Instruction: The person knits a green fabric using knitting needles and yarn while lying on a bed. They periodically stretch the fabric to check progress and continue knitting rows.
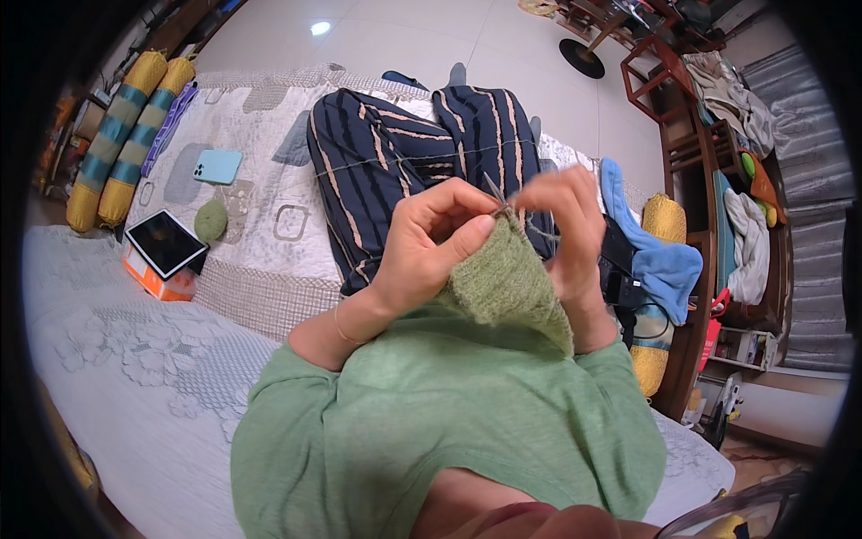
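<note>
My left hand [431,246] pinches a green knitted piece [508,283] by its top edge, close to the tips of the knitting needles [495,188]. The knitting hangs down in front of my chest. My right hand [569,222] is at the right side of the piece, fingers bent near the needle tips and blurred; its exact grip is hard to see. Green yarn [417,159] runs across my striped trousers, and a loop of it hangs by my right hand. A ball of green yarn [211,220] lies on the quilt to the left.
On the patterned quilt [262,202] lie a light blue phone [218,166] and, lower left, a tablet [167,244] propped on an orange and white box [158,279]. Yellow and teal bolsters [121,141] stand at far left. At right are a blue plush cloth [663,266] and a black bag [616,259].
</note>
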